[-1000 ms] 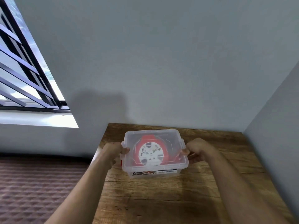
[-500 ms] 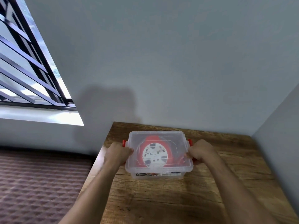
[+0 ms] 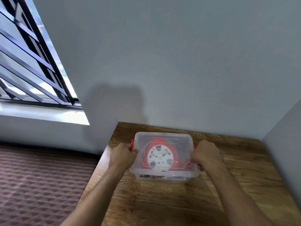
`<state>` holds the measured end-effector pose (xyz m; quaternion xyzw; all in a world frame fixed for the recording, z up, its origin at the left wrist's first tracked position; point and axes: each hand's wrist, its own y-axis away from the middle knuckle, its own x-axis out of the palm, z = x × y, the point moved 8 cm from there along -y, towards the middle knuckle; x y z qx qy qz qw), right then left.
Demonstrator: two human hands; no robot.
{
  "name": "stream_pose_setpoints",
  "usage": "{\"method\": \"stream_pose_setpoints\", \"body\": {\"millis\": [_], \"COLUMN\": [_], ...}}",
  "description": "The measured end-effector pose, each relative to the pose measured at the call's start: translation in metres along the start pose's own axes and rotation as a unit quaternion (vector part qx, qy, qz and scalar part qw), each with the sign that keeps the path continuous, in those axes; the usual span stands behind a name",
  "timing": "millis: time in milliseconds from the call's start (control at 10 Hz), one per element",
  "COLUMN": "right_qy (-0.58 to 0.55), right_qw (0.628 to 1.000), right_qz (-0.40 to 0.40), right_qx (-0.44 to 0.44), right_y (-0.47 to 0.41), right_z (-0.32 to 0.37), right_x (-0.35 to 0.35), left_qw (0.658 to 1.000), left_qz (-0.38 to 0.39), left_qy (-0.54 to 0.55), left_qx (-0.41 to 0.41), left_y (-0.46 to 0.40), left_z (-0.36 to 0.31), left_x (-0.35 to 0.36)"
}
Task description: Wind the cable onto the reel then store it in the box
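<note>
A clear plastic box with its clear lid on stands on the wooden table. Through the lid I see the red cable reel with a white hub lying flat inside. My left hand grips the box's left side at a red latch. My right hand grips the right side at the other red latch. Both hands are closed around the latches and the rim. The cable itself is not clearly visible.
The table stands in a corner, with a grey wall behind it and another on the right. Its left edge drops to a brown patterned floor. A barred window is at the upper left.
Both hands have closed over the side latches, and the red latches now show at the box's sides. The box has stayed on the table; my view has shifted slightly left.
</note>
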<state>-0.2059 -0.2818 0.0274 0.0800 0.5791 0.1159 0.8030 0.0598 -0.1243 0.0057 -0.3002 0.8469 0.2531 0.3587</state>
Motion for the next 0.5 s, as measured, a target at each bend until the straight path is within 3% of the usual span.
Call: {"method": "stream_pose_setpoints", "body": {"millis": [100, 300, 400, 500], "right_qy": [0.039, 0.064, 0.092, 0.058], "right_qw": [0.999, 0.998, 0.995, 0.982], "right_qz": [-0.019, -0.004, -0.029, -0.088], "right_qx": [0.002, 0.013, -0.033, -0.159], "right_y": [-0.001, 0.002, -0.001, -0.007], "right_z": [-0.014, -0.032, -0.017, 0.026], "right_x": [-0.005, -0.02, -0.026, -0.028], "left_qw": [0.999, 0.998, 0.998, 0.989], "left_qz": [0.045, 0.039, 0.049, 0.021], "left_qy": [0.027, 0.033, -0.011, -0.106], "left_qx": [0.015, 0.045, 0.046, 0.103], "left_y": [-0.001, 0.002, 0.0, -0.01], "left_z": [-0.009, -0.025, -0.031, -0.057], "left_x": [0.012, 0.028, 0.028, 0.02]}}
